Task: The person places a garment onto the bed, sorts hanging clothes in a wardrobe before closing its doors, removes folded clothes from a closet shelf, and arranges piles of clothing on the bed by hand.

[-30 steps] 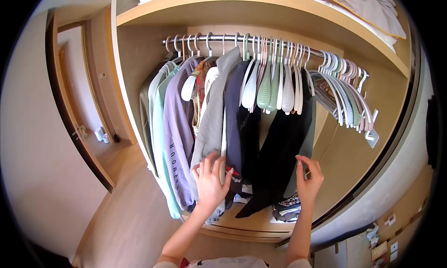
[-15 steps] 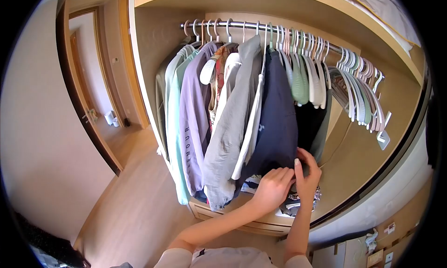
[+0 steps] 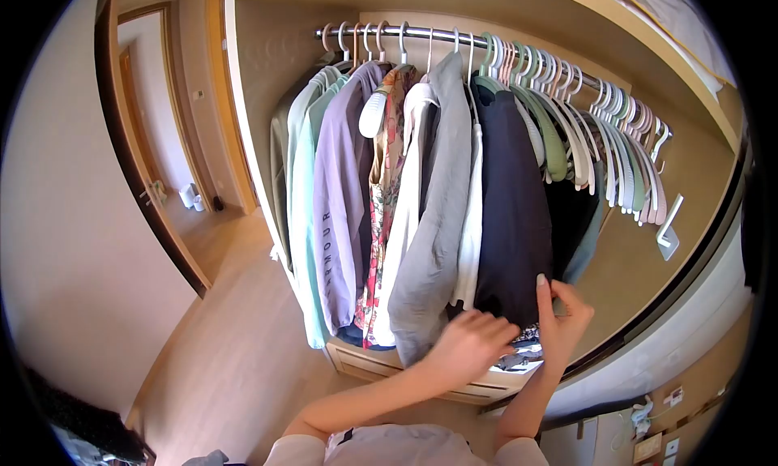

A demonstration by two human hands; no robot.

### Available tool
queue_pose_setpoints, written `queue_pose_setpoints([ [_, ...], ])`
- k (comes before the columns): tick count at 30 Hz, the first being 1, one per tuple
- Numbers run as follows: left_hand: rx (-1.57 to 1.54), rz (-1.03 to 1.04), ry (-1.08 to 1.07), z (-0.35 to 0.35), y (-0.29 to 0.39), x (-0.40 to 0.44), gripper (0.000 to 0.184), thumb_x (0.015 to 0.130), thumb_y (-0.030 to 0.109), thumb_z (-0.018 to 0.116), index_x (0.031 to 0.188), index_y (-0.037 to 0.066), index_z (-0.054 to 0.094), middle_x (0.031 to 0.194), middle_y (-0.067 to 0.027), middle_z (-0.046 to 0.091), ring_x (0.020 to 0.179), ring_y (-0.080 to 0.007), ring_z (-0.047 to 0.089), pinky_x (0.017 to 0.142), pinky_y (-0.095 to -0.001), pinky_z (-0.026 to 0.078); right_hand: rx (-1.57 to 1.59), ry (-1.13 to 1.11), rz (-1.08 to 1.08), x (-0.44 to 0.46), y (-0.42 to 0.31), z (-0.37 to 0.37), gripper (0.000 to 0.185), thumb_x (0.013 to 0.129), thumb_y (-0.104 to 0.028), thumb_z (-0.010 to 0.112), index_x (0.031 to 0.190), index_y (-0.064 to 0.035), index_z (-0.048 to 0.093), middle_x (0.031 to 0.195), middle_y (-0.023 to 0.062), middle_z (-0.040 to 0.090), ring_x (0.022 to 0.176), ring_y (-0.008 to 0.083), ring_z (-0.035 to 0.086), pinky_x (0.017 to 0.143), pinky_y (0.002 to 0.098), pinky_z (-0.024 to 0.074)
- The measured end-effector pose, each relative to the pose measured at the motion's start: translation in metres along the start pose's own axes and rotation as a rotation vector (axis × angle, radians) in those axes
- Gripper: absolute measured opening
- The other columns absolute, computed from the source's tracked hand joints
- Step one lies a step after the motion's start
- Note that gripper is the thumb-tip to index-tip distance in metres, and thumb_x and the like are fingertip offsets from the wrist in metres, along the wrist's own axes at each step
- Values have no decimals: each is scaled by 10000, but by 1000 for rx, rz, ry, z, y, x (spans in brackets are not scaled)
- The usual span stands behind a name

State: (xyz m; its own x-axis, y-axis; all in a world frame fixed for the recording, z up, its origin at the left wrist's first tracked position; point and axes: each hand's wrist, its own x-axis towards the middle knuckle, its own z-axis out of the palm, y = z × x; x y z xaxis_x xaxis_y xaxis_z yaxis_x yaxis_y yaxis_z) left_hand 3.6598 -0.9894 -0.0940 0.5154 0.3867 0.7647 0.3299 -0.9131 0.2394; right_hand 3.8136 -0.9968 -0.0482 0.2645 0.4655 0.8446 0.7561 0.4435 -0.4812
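A dark navy long-sleeved garment (image 3: 515, 198) hangs from a green hanger (image 3: 489, 85) on the rail. At its lower right edge, my right hand (image 3: 565, 314) has the thumb in front of the cloth and the other fingers curled, pinching the edge. My left hand (image 3: 472, 346) is at the bottom hem, with bent fingers blurred by motion; whether it grips cloth is unclear. Left of the navy garment hang a white garment (image 3: 470, 239) and a grey jacket (image 3: 433, 255). Behind its right side shows a black garment (image 3: 571, 223).
Several garments, among them a lilac one (image 3: 344, 190) and a floral one (image 3: 389, 190), fill the rail's left part. Bare hangers (image 3: 632, 166) crowd the right. Folded patterned cloth (image 3: 523, 352) lies on the wardrobe floor. A white bracket (image 3: 669, 237) sticks out at right.
The navy garment has swung right and hangs straighter. My hands have moved apart, the right one to the right and the left one downward. The floral garment shows more.
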Motion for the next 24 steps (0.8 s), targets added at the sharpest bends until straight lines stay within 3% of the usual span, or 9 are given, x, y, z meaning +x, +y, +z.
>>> queue_pose_setpoints([
  [2, 9, -79, 64, -29, -9, 6, 347, 766, 293, 729, 1019, 80, 624, 956, -53, 640, 889, -240, 624, 782, -366, 450, -50, 32, 11, 4, 3, -4, 123, 819, -65, 689, 780, 46, 654, 601, 112, 584, 545, 199, 537, 555, 316, 409],
  [4, 157, -203, 320, -40, -26, 9, 382, 744, 288, 754, 1036, 83, 616, 1045, -100, 619, 970, -296, 594, 819, -388, 446, -61, 77, 56, 6, 7, -5, 128, 827, -73, 685, 800, 49, 660, 612, 117, 593, 549, 198, 548, 561, 311, 422],
  [7, 345, -401, 597, -36, -65, 14, 434, 782, 260, 733, 1070, -5, 546, 1040, -174, 604, 955, -348, 582, 839, -424, 452, -111, 111, 126, 5, 26, -6, 160, 840, -109, 687, 846, 51, 674, 641, 131, 613, 559, 202, 576, 572, 301, 450],
  [9, 382, -505, 481, -12, -92, 0, 470, 802, 260, 721, 1111, -28, 516, 880, -200, 620, 812, -352, 612, 718, -420, 489, -174, 194, 69, 7, 29, -6, 177, 836, -127, 699, 853, 48, 678, 644, 134, 613, 560, 206, 582, 568, 307, 450],
  [10, 302, -757, 137, -3, -96, -5, 360, 829, 244, 698, 1022, -25, 557, 694, -190, 601, 640, -339, 610, 582, -413, 489, -196, 185, 93, 7, 30, -6, 195, 831, -144, 708, 856, 48, 682, 652, 138, 617, 562, 216, 585, 572, 316, 454],
  [12, 86, -379, 234, 28, -90, -17, 277, 868, 196, 649, 721, -4, 527, 597, -189, 544, 559, -358, 565, 545, -438, 460, -186, 144, 102, 4, 29, -7, 188, 831, -134, 709, 861, 50, 682, 661, 132, 628, 572, 198, 591, 581, 306, 459],
  [14, 42, -201, 321, 35, -55, -4, 249, 852, 119, 644, 699, -10, 497, 618, -179, 530, 611, -360, 562, 574, -428, 453, -173, 101, 114, 5, 26, -1, 181, 830, -124, 710, 867, 51, 682, 670, 125, 638, 583, 179, 596, 591, 296, 464],
  [16, -8, -175, 301, 25, -37, 13, 210, 839, 76, 637, 702, -15, 506, 621, -172, 535, 590, -349, 547, 563, -425, 445, 54, 27, 151, -1, 24, 3, 160, 834, -97, 707, 878, 55, 681, 693, 104, 658, 621, 129, 600, 618, 266, 472],
  [24, 7, -153, 291, 31, -30, 17, 212, 828, 94, 651, 700, -14, 521, 611, -173, 533, 563, -347, 525, 543, -422, 434, 98, 7, 175, -6, 27, 5, 141, 829, -61, 706, 900, 58, 682, 689, 89, 661, 633, 90, 586, 632, 247, 473],
])
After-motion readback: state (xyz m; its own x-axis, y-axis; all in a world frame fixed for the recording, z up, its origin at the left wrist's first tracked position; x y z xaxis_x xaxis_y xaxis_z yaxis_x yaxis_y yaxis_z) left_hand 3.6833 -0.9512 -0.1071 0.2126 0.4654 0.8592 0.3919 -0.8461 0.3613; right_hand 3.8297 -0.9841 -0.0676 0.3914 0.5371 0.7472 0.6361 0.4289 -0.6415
